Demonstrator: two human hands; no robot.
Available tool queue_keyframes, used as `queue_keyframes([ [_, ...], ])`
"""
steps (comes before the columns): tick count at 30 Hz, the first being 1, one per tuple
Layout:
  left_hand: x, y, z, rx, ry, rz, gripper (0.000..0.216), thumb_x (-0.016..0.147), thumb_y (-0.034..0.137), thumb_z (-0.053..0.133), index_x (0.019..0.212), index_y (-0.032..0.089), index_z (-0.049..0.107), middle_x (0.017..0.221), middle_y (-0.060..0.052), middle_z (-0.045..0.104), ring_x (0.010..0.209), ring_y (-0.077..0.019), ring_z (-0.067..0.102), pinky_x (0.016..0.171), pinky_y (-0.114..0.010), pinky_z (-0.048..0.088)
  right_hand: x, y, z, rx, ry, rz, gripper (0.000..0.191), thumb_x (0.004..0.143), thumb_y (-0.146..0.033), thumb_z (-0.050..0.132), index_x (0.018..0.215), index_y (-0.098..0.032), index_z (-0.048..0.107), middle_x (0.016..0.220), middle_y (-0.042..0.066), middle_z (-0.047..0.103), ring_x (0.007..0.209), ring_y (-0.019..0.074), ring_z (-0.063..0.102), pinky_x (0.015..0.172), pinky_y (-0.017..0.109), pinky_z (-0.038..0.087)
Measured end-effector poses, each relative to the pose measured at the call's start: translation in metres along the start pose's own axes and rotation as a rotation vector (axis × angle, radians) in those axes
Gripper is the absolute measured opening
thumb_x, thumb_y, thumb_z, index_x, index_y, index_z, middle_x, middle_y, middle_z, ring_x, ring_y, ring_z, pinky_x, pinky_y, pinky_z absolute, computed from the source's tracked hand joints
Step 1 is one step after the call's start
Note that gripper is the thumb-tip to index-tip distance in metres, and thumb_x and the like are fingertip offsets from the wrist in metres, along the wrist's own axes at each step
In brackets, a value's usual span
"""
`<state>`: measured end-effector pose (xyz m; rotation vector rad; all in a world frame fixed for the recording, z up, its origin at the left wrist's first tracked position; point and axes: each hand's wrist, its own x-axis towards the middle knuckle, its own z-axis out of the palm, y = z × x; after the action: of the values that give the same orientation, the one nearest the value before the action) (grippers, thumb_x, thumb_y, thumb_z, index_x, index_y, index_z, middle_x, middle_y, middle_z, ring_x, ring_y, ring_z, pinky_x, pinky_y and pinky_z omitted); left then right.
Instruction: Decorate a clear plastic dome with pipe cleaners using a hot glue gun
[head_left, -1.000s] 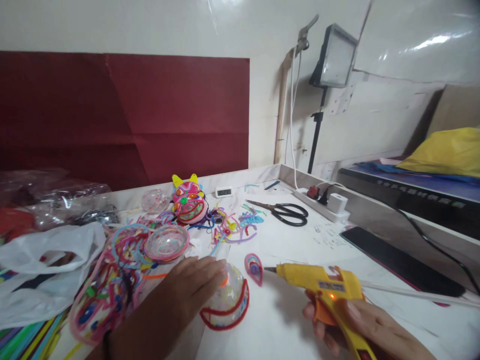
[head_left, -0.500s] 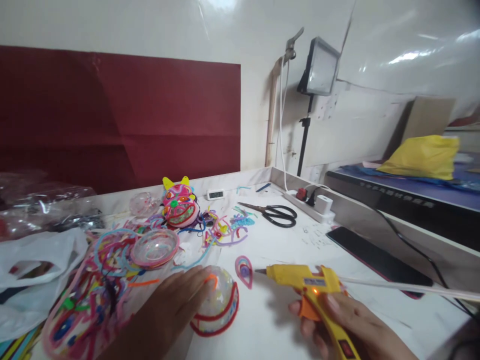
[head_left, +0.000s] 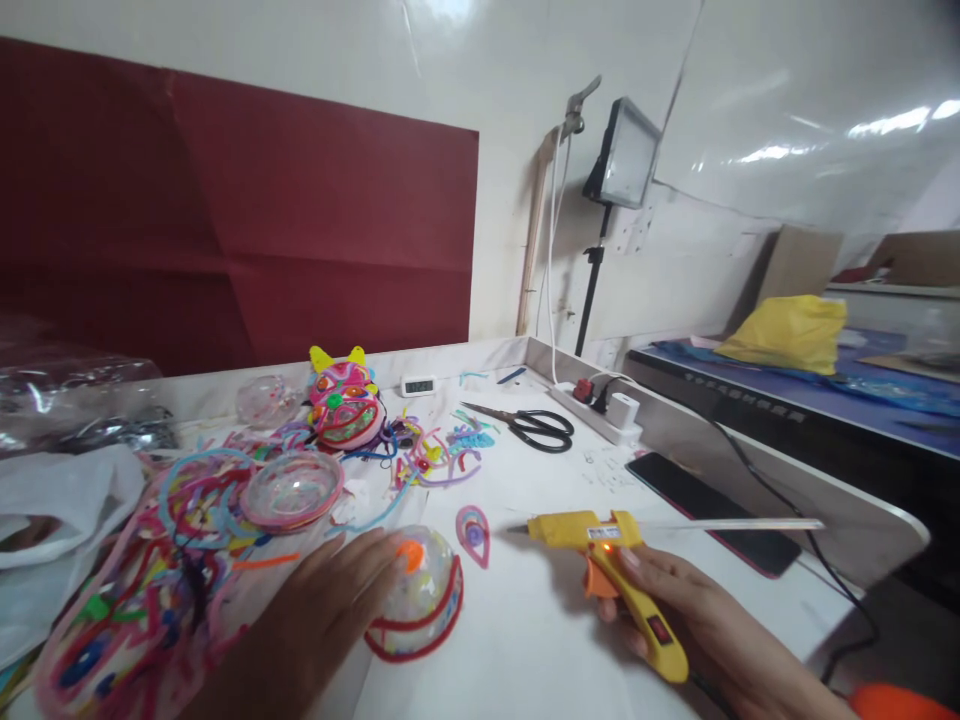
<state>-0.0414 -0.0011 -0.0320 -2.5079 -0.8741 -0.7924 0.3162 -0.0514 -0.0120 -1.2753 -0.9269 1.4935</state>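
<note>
My left hand (head_left: 330, 600) rests flat on the left side of a clear plastic half-dome (head_left: 421, 597) trimmed with red pipe cleaner and carrying an orange blob on top. My right hand (head_left: 675, 615) grips a yellow hot glue gun (head_left: 600, 545) with its light on and a glue stick (head_left: 735, 524) poking out behind. The nozzle points left, toward a small pink teardrop coil (head_left: 473, 531) lying flat between the dome and the gun.
The white table (head_left: 555, 640) holds a pile of coloured pipe cleaners (head_left: 157, 560), a second clear dome (head_left: 292, 488), a finished colourful mask figure (head_left: 341, 408), black scissors (head_left: 536, 427), a small digital clock (head_left: 418, 385), a power strip (head_left: 600, 410) and a dark phone (head_left: 712, 510). A white plastic bag (head_left: 60, 520) lies at left.
The view has swung rightward and up, so everything sits lower and further left. My right hand with the glue gun has shifted slightly left. My left hand stays on the dome.
</note>
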Motion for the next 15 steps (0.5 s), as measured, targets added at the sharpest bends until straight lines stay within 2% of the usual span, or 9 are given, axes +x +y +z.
queue_keyframes([
  [3,0.004,-0.002,-0.007,-0.009,0.014,0.023,0.059,0.095,0.011,0.029,0.148,0.035,0.025,0.135,0.005,0.060,0.122,-0.0138,0.056,0.111,-0.029,0.037,-0.001,-0.001,-0.001,-0.010,-0.007,0.020,0.043,0.076,-0.055,0.068,0.079,-0.012,0.068,0.068,0.007,0.069,0.048,0.0099,0.055,0.044,0.018,0.035],
  [8,0.009,-0.005,-0.018,0.073,0.018,0.121,0.067,0.089,0.004,0.030,0.151,0.028,0.018,0.133,0.003,0.061,0.120,-0.0130,0.058,0.107,-0.024,0.041,-0.007,-0.005,0.005,-0.040,-0.039,0.015,0.044,0.077,-0.056,0.068,0.082,-0.012,0.069,0.070,0.007,0.070,0.050,0.0093,0.056,0.046,0.017,0.036],
  [12,0.011,0.001,-0.024,0.055,0.036,0.083,0.069,0.088,0.003,0.027,0.152,0.026,0.015,0.132,0.000,0.062,0.118,-0.0142,0.059,0.105,-0.026,0.043,-0.013,-0.009,0.015,-0.045,-0.041,0.011,0.042,0.075,-0.055,0.070,0.078,-0.013,0.067,0.064,0.005,0.068,0.049,0.0084,0.055,0.045,0.016,0.037],
  [15,0.008,0.001,-0.021,-0.010,-0.027,0.022,0.068,0.088,0.004,0.031,0.150,0.030,0.021,0.137,0.000,0.058,0.120,-0.0163,0.058,0.106,-0.030,0.044,-0.014,-0.011,0.024,-0.051,-0.072,0.007,0.043,0.075,-0.056,0.069,0.079,-0.013,0.069,0.064,0.005,0.069,0.048,0.0084,0.055,0.045,0.017,0.037],
])
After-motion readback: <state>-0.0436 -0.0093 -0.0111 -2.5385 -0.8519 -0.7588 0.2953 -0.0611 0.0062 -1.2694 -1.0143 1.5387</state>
